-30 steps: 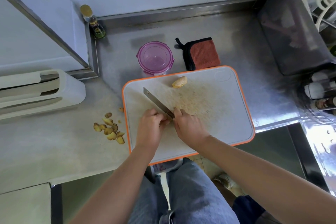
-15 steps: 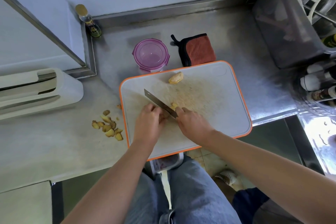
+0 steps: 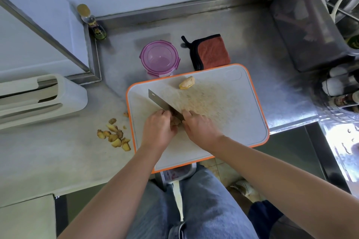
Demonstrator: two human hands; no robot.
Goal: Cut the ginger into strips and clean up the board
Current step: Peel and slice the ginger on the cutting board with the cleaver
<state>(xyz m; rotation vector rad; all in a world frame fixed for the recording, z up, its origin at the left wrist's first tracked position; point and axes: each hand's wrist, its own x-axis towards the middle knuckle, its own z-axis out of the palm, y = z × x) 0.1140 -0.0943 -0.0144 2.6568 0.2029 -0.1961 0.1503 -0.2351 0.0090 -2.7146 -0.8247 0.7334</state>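
Observation:
A white cutting board [image 3: 239,122] with an orange rim lies on the counter. My right hand [image 3: 200,130] grips the handle of a knife [image 3: 161,102], whose blade points up and left across the board. My left hand [image 3: 158,129] presses a small piece of ginger [image 3: 176,121] against the board right beside the blade; my fingers mostly cover it. A second ginger chunk [image 3: 186,83] rests near the board's far edge.
Ginger peelings [image 3: 114,136] lie on the counter left of the board. A purple-lidded container [image 3: 159,59] and an orange cloth [image 3: 210,51] sit behind it. A white knife rack [image 3: 38,99] stands at left, a bottle [image 3: 93,23] in the corner, a dish rack at right.
The knife and both hands stay together at the board's middle; the blade has shifted slightly against the ginger under my left hand. The camera view has drifted a little.

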